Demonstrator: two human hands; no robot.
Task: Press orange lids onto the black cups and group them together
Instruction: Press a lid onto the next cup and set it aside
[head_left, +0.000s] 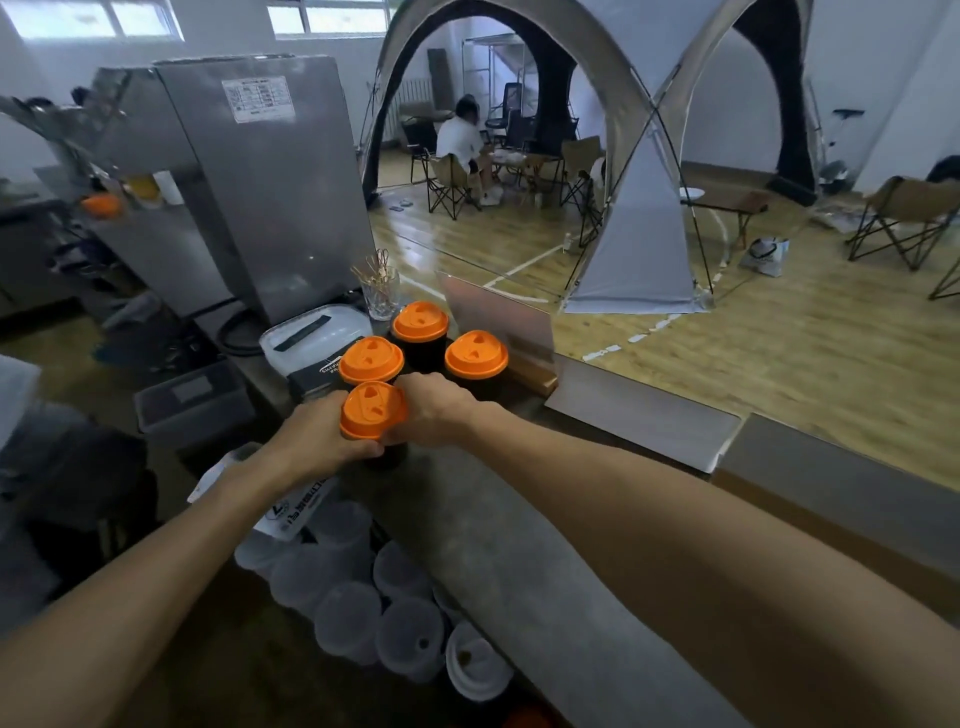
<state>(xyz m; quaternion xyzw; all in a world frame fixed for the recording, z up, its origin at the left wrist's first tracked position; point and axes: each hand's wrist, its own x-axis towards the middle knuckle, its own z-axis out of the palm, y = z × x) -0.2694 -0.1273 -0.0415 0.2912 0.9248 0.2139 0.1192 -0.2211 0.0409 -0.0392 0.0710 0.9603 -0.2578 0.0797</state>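
From my seat, three lidded cups (423, 340) crowd the held cup (374, 415) from 11 through 1 o'clock. A plastic box (311, 338) blocks 10, a tilted panel (498, 317) blocks 1. The grey counter (493, 519) lies bare toward 5 and 6 o'clock.

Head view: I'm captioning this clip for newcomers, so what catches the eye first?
Four black cups with orange lids cluster mid-counter. Both hands, left hand and right hand, grip the nearest cup under its lid; three capped cups stand just behind. A grey tent fills the background.
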